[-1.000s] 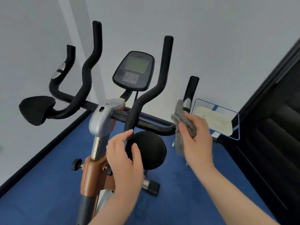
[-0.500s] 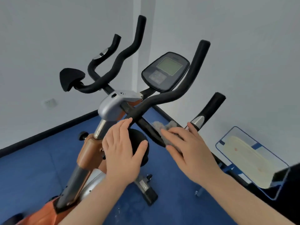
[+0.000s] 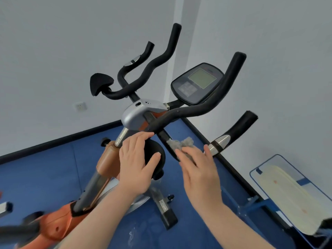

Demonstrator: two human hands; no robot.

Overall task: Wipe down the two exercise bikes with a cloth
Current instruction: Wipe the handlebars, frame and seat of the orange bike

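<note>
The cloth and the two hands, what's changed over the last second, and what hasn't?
The right hand brought the grey cloth down from beside the right grip onto the black handlebar crossbar; it pinched the cloth before and now presses it there with straighter fingers. The left hand stayed on the round black pad. The camera view swung, so the bike looks tilted.
</note>
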